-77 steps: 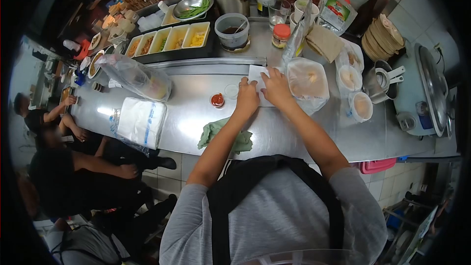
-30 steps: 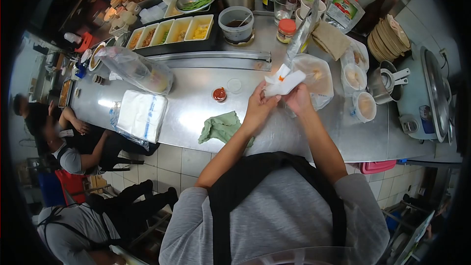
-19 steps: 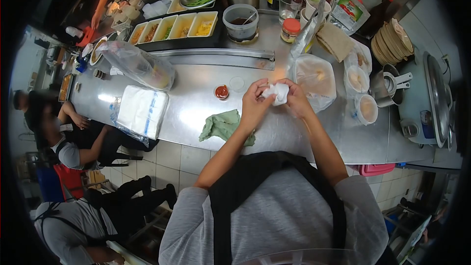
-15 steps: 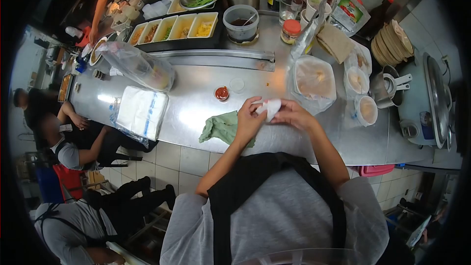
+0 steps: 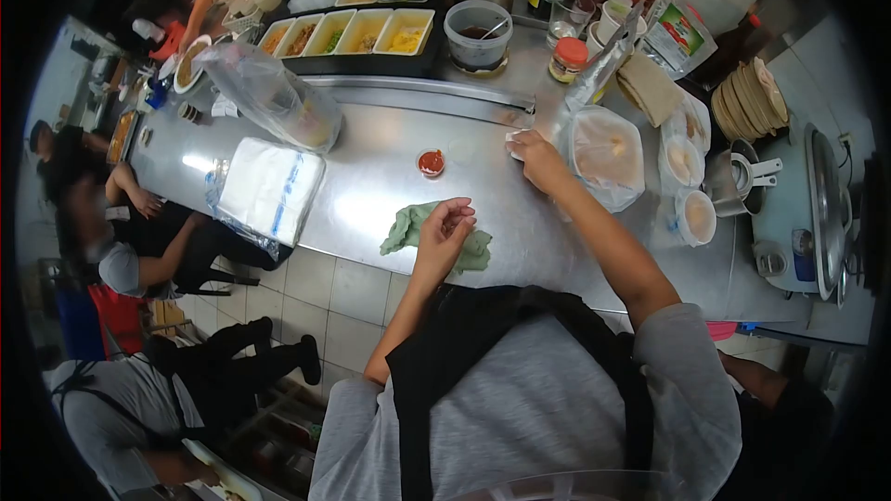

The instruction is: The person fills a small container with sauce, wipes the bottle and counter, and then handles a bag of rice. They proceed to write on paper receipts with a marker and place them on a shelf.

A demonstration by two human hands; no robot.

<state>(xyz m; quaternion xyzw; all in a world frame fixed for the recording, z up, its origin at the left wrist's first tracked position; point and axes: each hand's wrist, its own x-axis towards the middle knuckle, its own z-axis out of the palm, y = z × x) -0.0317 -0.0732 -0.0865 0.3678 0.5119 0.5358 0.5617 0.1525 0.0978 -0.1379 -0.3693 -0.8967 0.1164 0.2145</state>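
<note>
My right hand (image 5: 541, 160) presses a crumpled white tissue (image 5: 518, 142) on the steel counter (image 5: 371, 148), just below the metal rail. My left hand (image 5: 447, 230) hovers over the crumpled green cloth (image 5: 401, 228), its fingers curled in; whatever lies between them is too small to make out. Above that hand stands a small cup of red sauce (image 5: 431, 163). To the right of my right hand is a square container in a clear bag (image 5: 608, 160).
Food trays (image 5: 357, 34) and a tub of dark sauce (image 5: 477, 37) line the back. White bags (image 5: 271, 187) lie left, beside a tall plastic bag (image 5: 278, 102). Covered cups (image 5: 694, 216) and a large cooker (image 5: 789, 213) stand right. Other people are at the left.
My right hand has moved away from my left, up to the counter with the white tissue. My left hand has shifted slightly left. The clear lid beside the sauce cup no longer shows.
</note>
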